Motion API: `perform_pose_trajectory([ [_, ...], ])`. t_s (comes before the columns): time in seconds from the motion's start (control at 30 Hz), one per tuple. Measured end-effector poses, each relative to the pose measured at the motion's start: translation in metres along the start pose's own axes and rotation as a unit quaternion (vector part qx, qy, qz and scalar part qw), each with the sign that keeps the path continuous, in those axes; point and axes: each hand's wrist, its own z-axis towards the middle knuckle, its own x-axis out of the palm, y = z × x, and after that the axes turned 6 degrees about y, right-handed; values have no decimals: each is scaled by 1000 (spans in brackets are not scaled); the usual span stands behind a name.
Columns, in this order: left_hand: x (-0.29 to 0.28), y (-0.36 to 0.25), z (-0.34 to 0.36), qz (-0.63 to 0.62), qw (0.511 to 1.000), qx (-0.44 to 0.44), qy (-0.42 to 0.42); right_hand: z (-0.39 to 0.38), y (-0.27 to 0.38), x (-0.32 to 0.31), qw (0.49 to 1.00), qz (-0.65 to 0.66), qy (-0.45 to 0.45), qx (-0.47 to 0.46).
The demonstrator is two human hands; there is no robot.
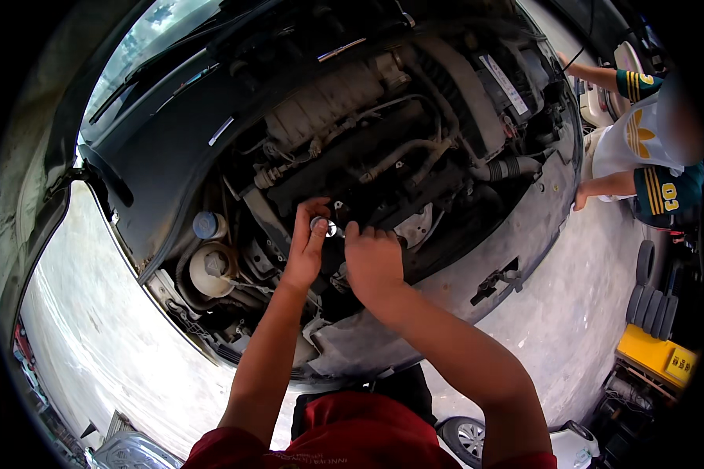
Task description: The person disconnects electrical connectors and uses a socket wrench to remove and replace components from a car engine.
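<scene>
Over the front of an open engine bay, my left hand (308, 246) has its thumb and fingers closed around the shiny round head of a ratchet wrench (330, 228). Right beside it, my right hand (374, 262) is closed in a fist, knuckles up, around what looks like the wrench's handle; most of that handle is hidden by the fingers. Below the hands lie dark, dusty engine parts, and whatever the tool reaches is out of sight. Behind them is the dusty engine (321, 109) with its hoses and pipes.
A whitish reservoir (211, 270) and a blue-capped one (206, 225) stand at the left. Slim tools lie along the far edge, one silver (341, 50). The car's front panel (430, 328) lies nearest me. Another person (626, 148) leans at the right, near stacked tyres (651, 311) and a yellow box (655, 356).
</scene>
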Motion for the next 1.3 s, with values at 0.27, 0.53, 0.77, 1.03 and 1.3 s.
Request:
perform_pose_trajectory([
  [0.27,-7,-1,-4,28,1000,5,12,-2,-4,-18,999,46,0,3],
  [0.53,-5,1,-9,50,998,-13,31,4,6,-16,999,23,-12,24],
  [0.77,6,-4,-10,72,996,36,31,18,1,-7,989,-45,-141,12],
  [1.03,5,-7,-7,73,996,47,25,18,7,-6,964,-128,-226,-49],
  [1.3,-1,5,-10,34,998,39,20,26,11,-26,953,-237,-101,-162],
])
